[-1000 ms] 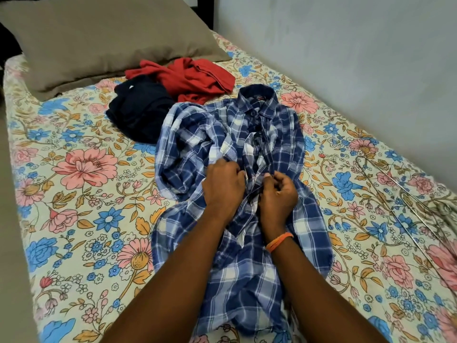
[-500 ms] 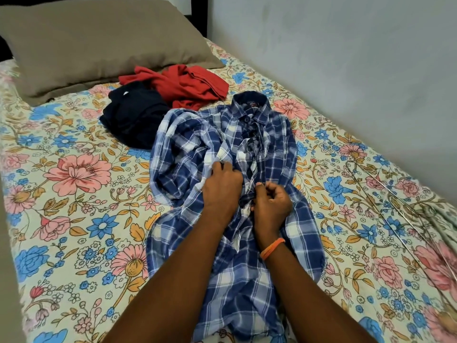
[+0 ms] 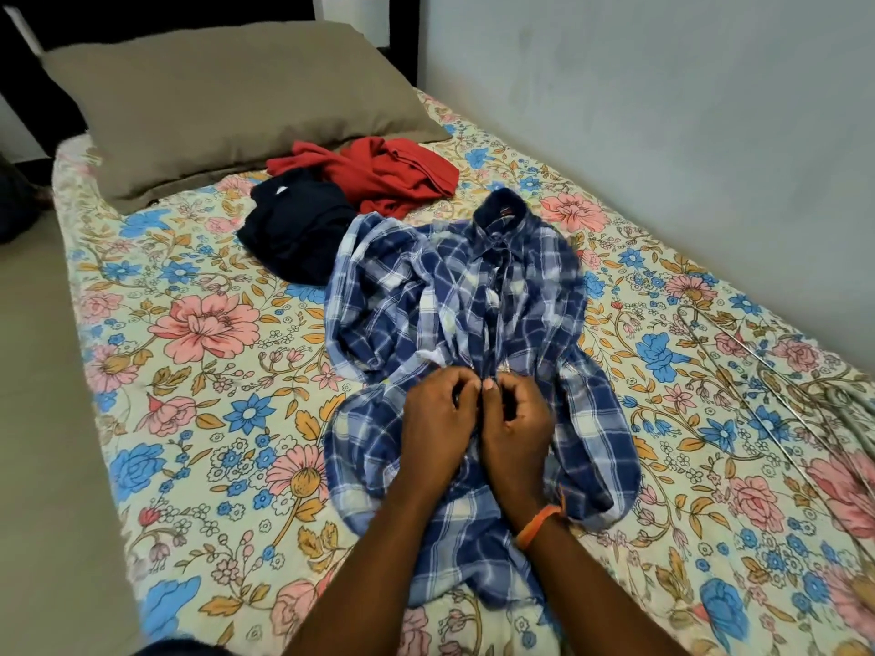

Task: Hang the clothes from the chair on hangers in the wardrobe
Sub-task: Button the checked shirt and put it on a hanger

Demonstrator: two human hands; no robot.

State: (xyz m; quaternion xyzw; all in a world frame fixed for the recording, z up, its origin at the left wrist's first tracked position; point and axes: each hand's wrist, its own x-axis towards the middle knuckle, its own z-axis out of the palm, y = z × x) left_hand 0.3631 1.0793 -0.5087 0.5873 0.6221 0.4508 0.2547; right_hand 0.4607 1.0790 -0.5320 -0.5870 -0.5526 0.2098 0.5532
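Observation:
A blue and white checked shirt [image 3: 426, 295] lies spread on the floral bed sheet [image 3: 199, 419], collar pointing toward the pillow. My left hand [image 3: 438, 428] and my right hand [image 3: 513, 430] sit side by side on its front opening, fingers curled and pinching the placket fabric where the two edges meet. An orange band is on my right wrist. A crumpled red garment [image 3: 388, 175] and a dark navy garment [image 3: 296, 232] lie beyond the shirt. Thin metal wire hangers [image 3: 757, 371] rest on the sheet at the right.
A large brown pillow [image 3: 227, 101] lies at the head of the bed. A pale wall [image 3: 663, 111] runs along the bed's right side. The floor [image 3: 42, 419] shows on the left, with the bed edge beside it.
Both hands have stayed on the shirt's front opening, working the fabric a little lower. The view has tilted so the bed's head and the hangers show more.

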